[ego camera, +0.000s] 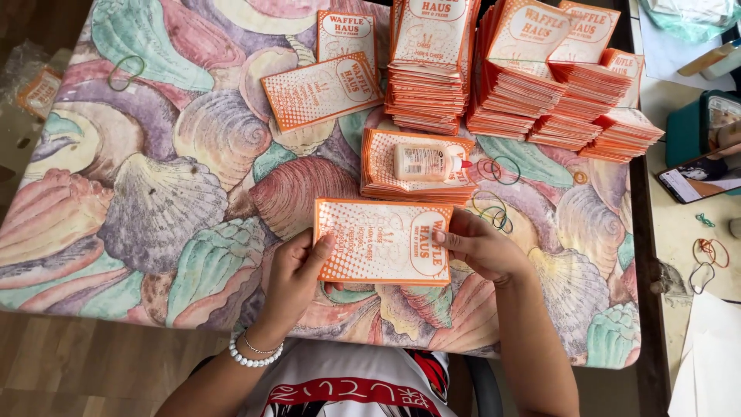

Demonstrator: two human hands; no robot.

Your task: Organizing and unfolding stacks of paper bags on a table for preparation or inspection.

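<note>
An orange and white paper bag (384, 242) lies flat between both hands above the near edge of the table. My left hand (296, 276) grips its left end, thumb on top. My right hand (483, 245) grips its right end. Just beyond it lies a short stack of the same bags (378, 174) with a small glue bottle (428, 161) resting on top. One loose bag (322, 91) lies farther back, another (346, 34) behind it.
Tall stacks of orange bags (429, 62) (540, 73) fill the back right of the shell-patterned tablecloth (154, 185). Rubber bands (498, 171) lie beside the short stack and one (125, 72) at far left. A phone (702, 174) sits on the right-hand surface.
</note>
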